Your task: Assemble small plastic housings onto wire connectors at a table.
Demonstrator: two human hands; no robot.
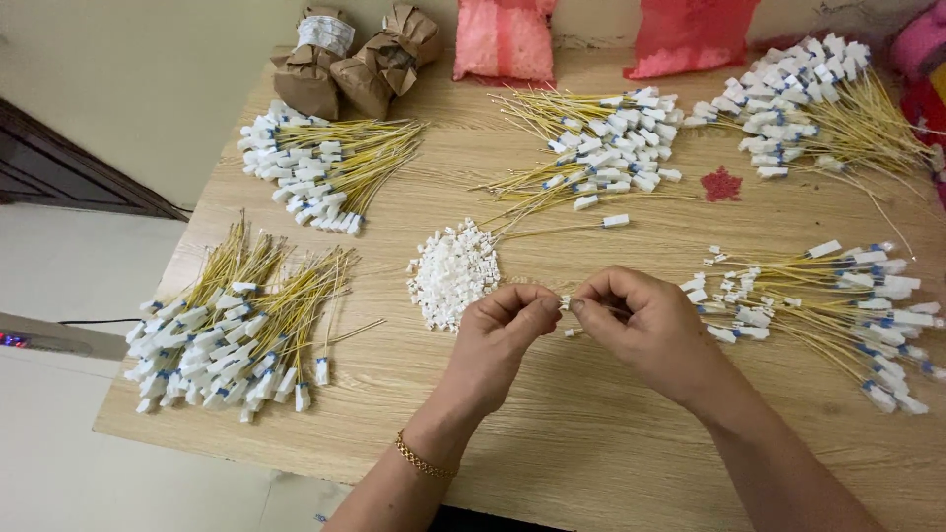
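My left hand (505, 330) and my right hand (641, 323) meet above the middle of a wooden table (591, 443). Between their fingertips they pinch a tiny white plastic connector (566, 303). A thin yellow wire seems to run from it under my right hand, but it is mostly hidden. Just left of my left hand lies a pile of small white plastic connectors (453, 271). To the right of my right hand lies a bundle of yellow wires with white and blue ends (838, 300). A gold bracelet (424, 458) is on my left wrist.
More bundles of yellow wires with white ends lie at front left (236, 330), back left (320, 163), back middle (606, 138) and back right (808, 99). Brown paper packages (355, 59) and pink and red bags (507, 34) stand along the far edge. A small red patch (721, 184) lies on the tabletop.
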